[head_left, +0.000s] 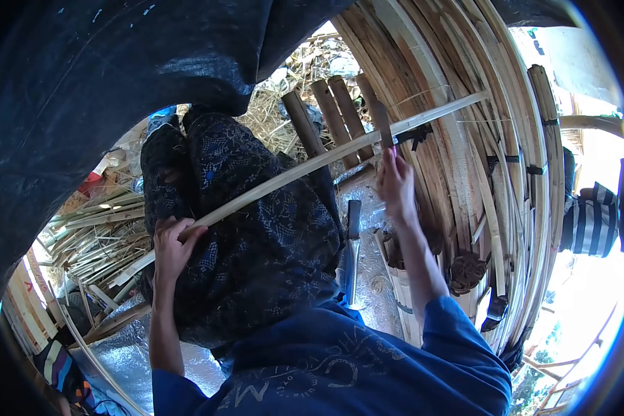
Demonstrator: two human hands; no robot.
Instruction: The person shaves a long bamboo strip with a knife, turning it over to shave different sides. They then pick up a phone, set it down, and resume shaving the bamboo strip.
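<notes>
A long pale bamboo strip (277,182) runs slantwise over my lap, from lower left to upper right. My left hand (175,244) is closed around its lower part, the thumb along its top. In my right hand (397,186) is a knife, held by the handle with the fingers wrapped round it. The knife's dark, broad blade (380,119) points away from me and crosses the strip near its far end. Patterned dark cloth (256,229) covers my legs beneath the strip.
A thick stack of long split strips (457,159) curves along my right side. Several short brown bamboo pieces (336,111) lie ahead. Another dark-handled blade (353,243) rests on the silvery sheet (378,277). Loose slivers (104,243) heap up at left, and a black tarp (118,83) hangs upper left.
</notes>
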